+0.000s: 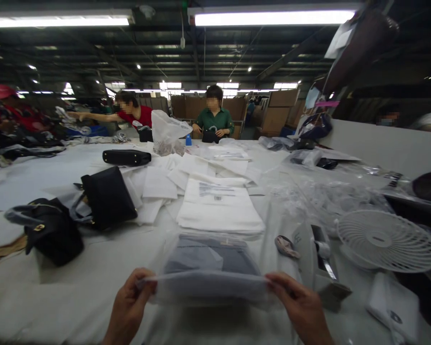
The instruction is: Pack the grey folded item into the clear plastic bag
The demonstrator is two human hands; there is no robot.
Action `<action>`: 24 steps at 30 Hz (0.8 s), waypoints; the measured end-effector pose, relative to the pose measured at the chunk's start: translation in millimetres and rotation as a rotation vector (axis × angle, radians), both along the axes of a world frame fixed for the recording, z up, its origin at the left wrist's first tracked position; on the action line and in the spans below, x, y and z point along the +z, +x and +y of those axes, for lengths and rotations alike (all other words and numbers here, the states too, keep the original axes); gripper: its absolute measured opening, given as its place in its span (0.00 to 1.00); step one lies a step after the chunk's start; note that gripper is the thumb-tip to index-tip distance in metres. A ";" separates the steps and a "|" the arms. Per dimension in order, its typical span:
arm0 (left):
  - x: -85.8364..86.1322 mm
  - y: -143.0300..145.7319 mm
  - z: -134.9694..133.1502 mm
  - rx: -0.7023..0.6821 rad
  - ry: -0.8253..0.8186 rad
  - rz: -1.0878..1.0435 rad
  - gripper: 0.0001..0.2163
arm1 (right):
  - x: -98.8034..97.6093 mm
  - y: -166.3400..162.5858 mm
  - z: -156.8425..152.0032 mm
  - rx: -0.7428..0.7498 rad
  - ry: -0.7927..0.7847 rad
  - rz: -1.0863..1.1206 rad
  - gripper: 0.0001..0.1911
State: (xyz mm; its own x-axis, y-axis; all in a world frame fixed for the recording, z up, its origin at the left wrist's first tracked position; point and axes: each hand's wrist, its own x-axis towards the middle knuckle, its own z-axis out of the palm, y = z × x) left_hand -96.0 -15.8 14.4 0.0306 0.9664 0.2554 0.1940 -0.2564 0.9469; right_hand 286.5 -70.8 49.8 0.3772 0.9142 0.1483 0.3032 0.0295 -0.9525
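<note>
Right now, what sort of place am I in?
Probably a handbag packing workshop: black handbags and stacked white bags cover the table, while both hands grip a bagged item.

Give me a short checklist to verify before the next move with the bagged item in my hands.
1. Left hand grips the near edge of the clear bag: ok.
2. Right hand grips the same edge at the other corner: ok.
3. Dark folded item lies fully inside the bag: ok.
4. Bag mouth sealed: cannot tell.
5. Fan stands apart from the bag: ok.
6. Tape dispenser close beside the right hand, may snag: not ok.
</note>
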 end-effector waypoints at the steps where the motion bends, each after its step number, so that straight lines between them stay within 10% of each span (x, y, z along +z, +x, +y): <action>1: 0.3 4.1 3.6 0.059 -0.020 -0.054 0.11 | -2.8 0.3 4.3 -0.045 -0.040 0.059 0.19; 15: -38.2 29.1 27.6 0.296 -0.254 -0.225 0.23 | -29.4 -12.1 26.1 -0.121 -0.153 0.043 0.27; 24: -52.6 18.9 32.1 0.258 -0.172 0.093 0.20 | -38.7 -16.3 38.0 -0.038 -0.140 -0.048 0.28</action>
